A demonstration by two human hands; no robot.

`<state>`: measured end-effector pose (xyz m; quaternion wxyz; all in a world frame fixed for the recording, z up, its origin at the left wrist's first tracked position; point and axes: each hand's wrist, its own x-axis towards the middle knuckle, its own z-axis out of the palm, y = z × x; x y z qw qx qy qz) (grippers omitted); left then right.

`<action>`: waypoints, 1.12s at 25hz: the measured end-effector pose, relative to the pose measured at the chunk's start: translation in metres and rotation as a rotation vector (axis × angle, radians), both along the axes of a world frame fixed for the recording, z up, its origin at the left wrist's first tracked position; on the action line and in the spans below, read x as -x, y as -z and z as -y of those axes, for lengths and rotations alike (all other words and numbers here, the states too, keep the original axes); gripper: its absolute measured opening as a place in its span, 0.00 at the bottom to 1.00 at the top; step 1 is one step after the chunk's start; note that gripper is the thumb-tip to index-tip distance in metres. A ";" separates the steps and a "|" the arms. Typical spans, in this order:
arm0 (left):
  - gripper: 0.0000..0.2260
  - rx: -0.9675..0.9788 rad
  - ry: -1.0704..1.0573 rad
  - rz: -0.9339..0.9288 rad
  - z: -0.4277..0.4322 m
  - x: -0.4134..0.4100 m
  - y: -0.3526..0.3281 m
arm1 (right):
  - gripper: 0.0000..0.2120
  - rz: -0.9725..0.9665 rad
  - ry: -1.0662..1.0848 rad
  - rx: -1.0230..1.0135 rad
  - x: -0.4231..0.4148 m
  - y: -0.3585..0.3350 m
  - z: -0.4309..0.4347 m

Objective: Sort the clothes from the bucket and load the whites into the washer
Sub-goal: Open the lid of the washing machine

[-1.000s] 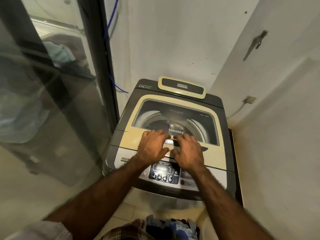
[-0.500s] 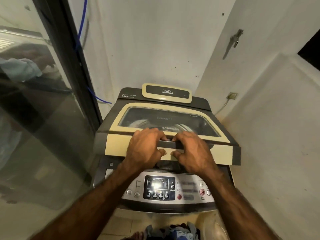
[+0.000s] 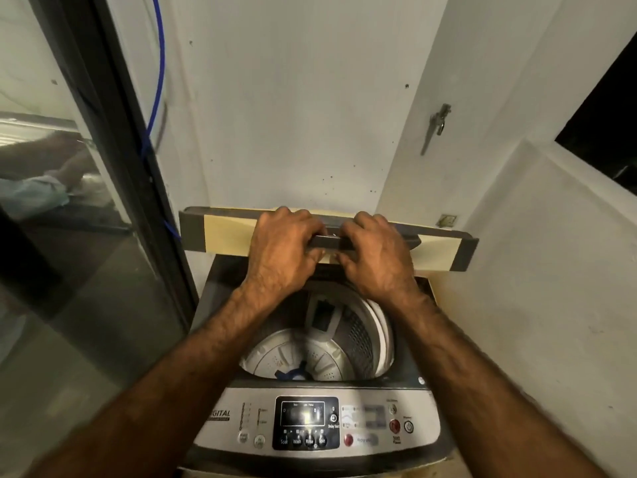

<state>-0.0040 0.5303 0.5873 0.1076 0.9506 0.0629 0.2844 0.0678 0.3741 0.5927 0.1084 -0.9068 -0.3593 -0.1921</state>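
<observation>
Curling fingers round the lid handle, left hand and right hand overhang the drum; glass door alongside.

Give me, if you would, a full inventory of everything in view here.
washer: one, grey, against the back wall
lid: one, cream with dark grey ends, lifted above the opening
lid handle: one, dark grey, on the lid's front edge
drum: one, white and metal, inside the washer, no clothes visible
control panel: one, silver with a black display, washer's front
hose: one, blue, beside the door frame
glass door: one, dark-framed, left
latch: one, metal, right wall
left grip: one, bare hand, curled round the lid handle
right grip: one, bare hand, curled round the lid handle
</observation>
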 end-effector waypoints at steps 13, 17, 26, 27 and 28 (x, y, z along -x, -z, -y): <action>0.08 0.155 0.061 0.086 -0.051 -0.100 -0.018 | 0.27 -0.030 0.044 0.020 -0.086 -0.009 -0.043; 0.07 0.218 0.067 0.067 -0.065 -0.132 -0.025 | 0.30 -0.063 0.052 0.036 -0.110 -0.014 -0.057; 0.07 0.249 0.072 0.037 -0.078 -0.154 -0.027 | 0.26 -0.158 0.019 -0.066 -0.131 -0.018 -0.068; 0.07 0.258 0.070 0.043 -0.075 -0.152 -0.027 | 0.26 -0.194 -0.003 -0.139 -0.128 -0.019 -0.064; 0.07 0.266 0.065 0.051 -0.074 -0.150 -0.027 | 0.26 -0.229 -0.028 -0.252 -0.122 -0.020 -0.061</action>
